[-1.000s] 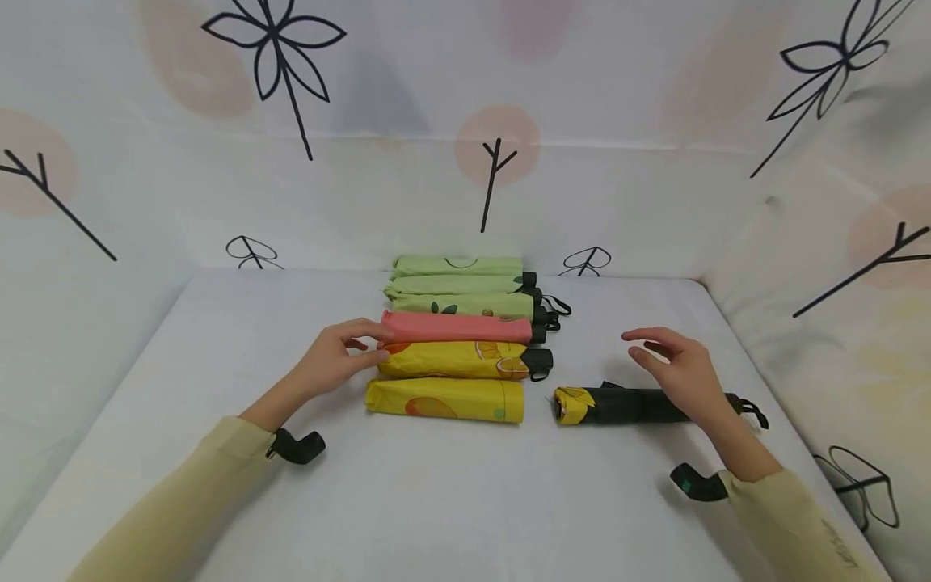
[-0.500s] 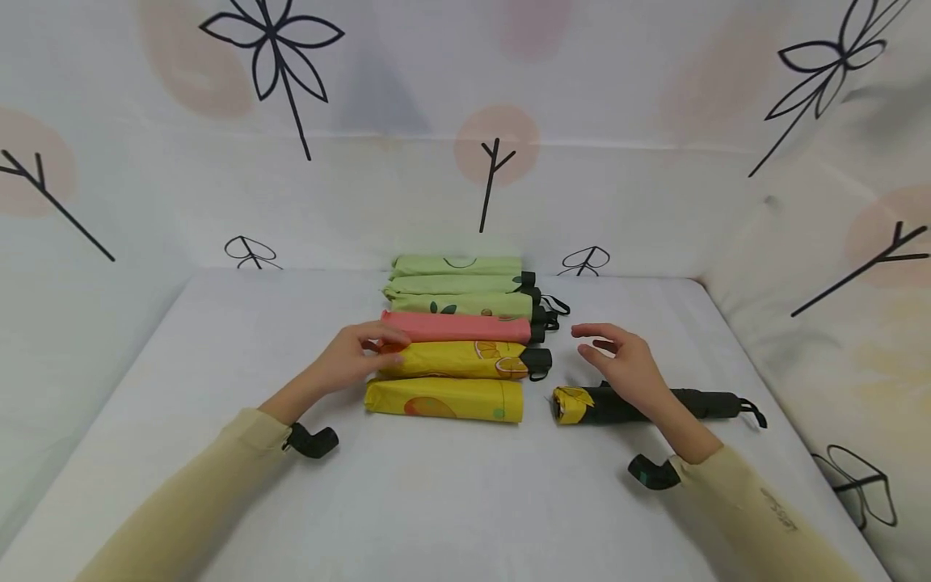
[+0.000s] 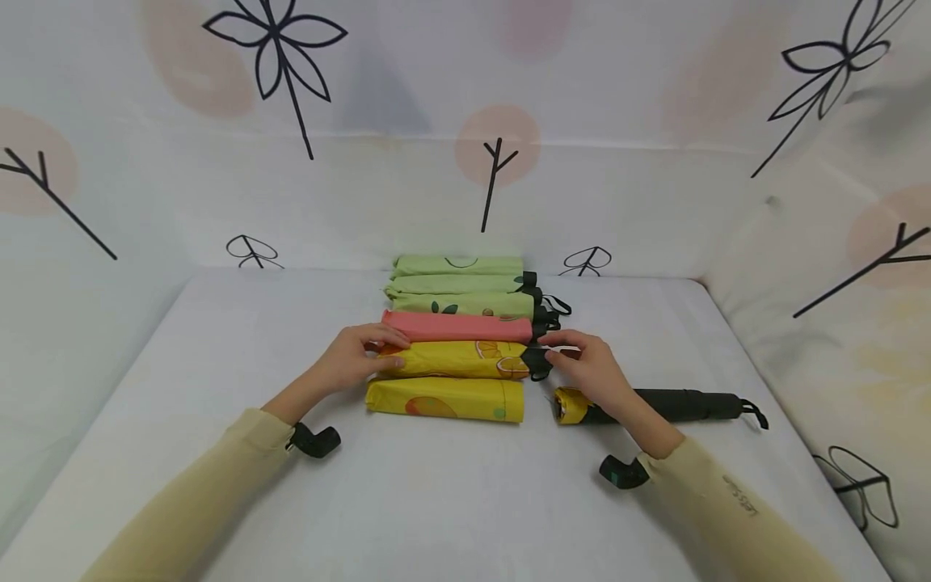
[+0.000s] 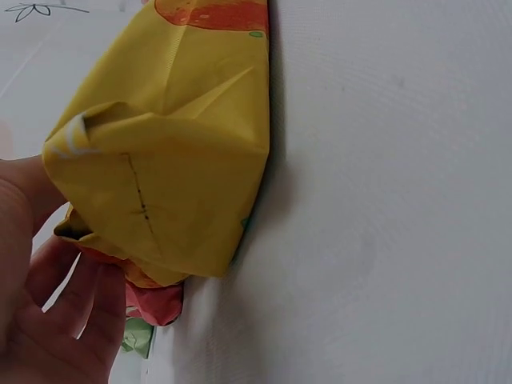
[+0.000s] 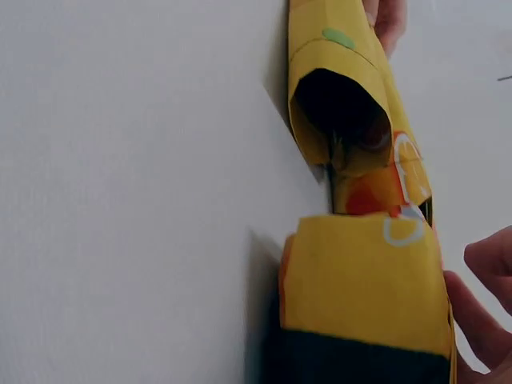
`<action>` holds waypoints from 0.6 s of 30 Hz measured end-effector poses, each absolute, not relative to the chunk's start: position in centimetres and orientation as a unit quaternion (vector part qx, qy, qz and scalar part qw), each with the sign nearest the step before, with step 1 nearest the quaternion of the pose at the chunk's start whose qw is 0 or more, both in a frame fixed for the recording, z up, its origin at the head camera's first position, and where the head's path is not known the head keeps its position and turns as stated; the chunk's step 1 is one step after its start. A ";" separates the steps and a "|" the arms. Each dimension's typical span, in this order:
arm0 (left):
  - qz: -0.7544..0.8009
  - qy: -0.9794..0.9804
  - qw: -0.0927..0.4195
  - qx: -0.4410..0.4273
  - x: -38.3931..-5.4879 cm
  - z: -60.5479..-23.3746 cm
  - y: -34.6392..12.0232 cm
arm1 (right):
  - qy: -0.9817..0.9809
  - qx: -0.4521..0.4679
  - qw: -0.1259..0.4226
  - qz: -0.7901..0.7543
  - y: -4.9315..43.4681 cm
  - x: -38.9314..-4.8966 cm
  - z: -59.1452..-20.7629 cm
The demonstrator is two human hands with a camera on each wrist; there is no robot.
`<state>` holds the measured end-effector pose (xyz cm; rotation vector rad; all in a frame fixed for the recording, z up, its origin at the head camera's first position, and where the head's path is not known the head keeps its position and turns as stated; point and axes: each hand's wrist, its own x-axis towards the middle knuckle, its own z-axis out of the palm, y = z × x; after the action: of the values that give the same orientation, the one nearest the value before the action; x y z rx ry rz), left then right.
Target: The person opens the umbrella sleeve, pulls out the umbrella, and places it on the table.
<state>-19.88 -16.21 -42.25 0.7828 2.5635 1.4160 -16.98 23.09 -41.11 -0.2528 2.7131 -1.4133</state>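
My left hand (image 3: 355, 356) pinches the left end of a yellow folded umbrella (image 3: 451, 360) with orange-slice prints, thumb on its near side and fingers on its far side. At that umbrella's black handle (image 3: 537, 362), my right hand (image 3: 595, 373) has its fingertips and thumb spread apart; whether they touch is unclear. Nearer me lies a yellow umbrella sleeve (image 3: 465, 401), its hollow mouth visible in the right wrist view. A black folded umbrella (image 3: 676, 404) with a yellow end (image 5: 364, 280) lies under my right wrist.
Beyond the orange-print umbrella lie a pink folded umbrella (image 3: 458, 326) and several light green ones (image 3: 458, 284), side by side up to the back wall. White cloth covers the table (image 3: 436, 501). Patterned fabric walls (image 3: 349, 194) stand at the back and sides.
My right hand has moved left from above the black umbrella to the orange-print umbrella's handle. The left hand has shifted slightly right along that umbrella's end, then stayed. The umbrellas have not moved.
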 end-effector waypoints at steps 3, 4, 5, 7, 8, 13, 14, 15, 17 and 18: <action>0.465 0.846 0.057 0.254 -19.8 -42.1 -16.1 | 0.883 -0.078 0.034 -0.462 22.7 -16.9 -41.2; 0.464 0.846 0.057 0.254 -19.8 -42.2 -16.2 | 0.883 -0.078 0.032 -0.462 22.6 -16.8 -41.2; 0.463 0.847 0.056 0.255 -19.8 -42.2 -16.2 | 0.884 -0.078 0.029 -0.459 22.5 -16.8 -41.2; 0.461 0.847 0.054 0.257 -19.8 -42.3 -16.2 | 0.887 -0.080 0.026 -0.455 22.4 -16.8 -41.3; 0.459 0.848 0.054 0.257 -19.9 -42.3 -16.2 | 0.887 -0.081 0.025 -0.453 22.3 -16.7 -41.5; 0.449 0.854 0.052 0.259 -20.0 -42.7 -16.5 | 0.891 -0.089 0.024 -0.445 22.2 -16.8 -42.1; 0.447 0.855 0.052 0.259 -20.0 -42.8 -16.6 | 0.890 -0.092 0.023 -0.445 22.2 -16.9 -42.2; 0.447 0.854 0.052 0.259 -20.0 -42.8 -16.7 | 0.891 -0.096 0.022 -0.444 22.2 -16.9 -42.3; 0.448 0.853 0.052 0.262 -20.0 -42.8 -16.8 | 0.891 -0.105 0.022 -0.441 22.1 -17.0 -42.4; 0.448 0.852 0.052 0.264 -20.0 -42.9 -16.9 | 0.892 -0.107 0.023 -0.439 22.1 -17.0 -42.4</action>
<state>-20.02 -16.88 -42.88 0.8036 2.5928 1.3640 -17.02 22.12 -42.42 -0.3315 2.7610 -1.3582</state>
